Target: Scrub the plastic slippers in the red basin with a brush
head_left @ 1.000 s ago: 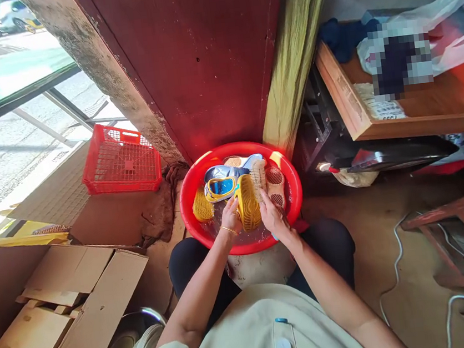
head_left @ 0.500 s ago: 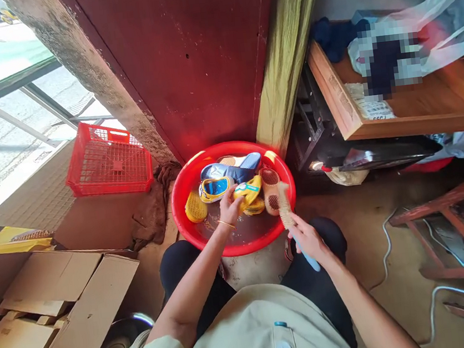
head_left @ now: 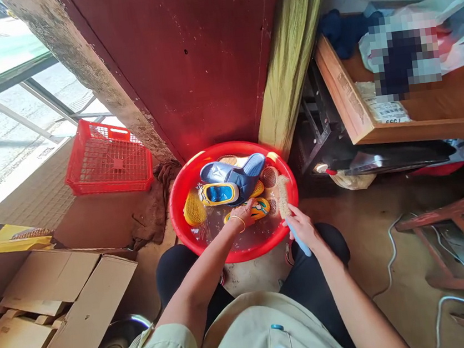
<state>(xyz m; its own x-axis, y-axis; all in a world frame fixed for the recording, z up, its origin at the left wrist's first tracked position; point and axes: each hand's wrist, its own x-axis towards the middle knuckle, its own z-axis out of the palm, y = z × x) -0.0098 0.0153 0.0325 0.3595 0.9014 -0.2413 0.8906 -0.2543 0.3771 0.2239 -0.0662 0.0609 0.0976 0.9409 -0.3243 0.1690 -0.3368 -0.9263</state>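
Two hands now apart vs 1 s ago: left hand (head_left: 243, 216) has lowered the yellow shoe (head_left: 256, 209) into the red basin (head_left: 182, 213) water, fingers clenched on it; right hand (head_left: 305, 227) pulled the brush (head_left: 284, 199) off the sole, gripping its blue handle at the basin's right rim, so scrubbing is paused

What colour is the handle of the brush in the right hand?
Light blue: the brush handle shows below the right hand, clearest in the head view.
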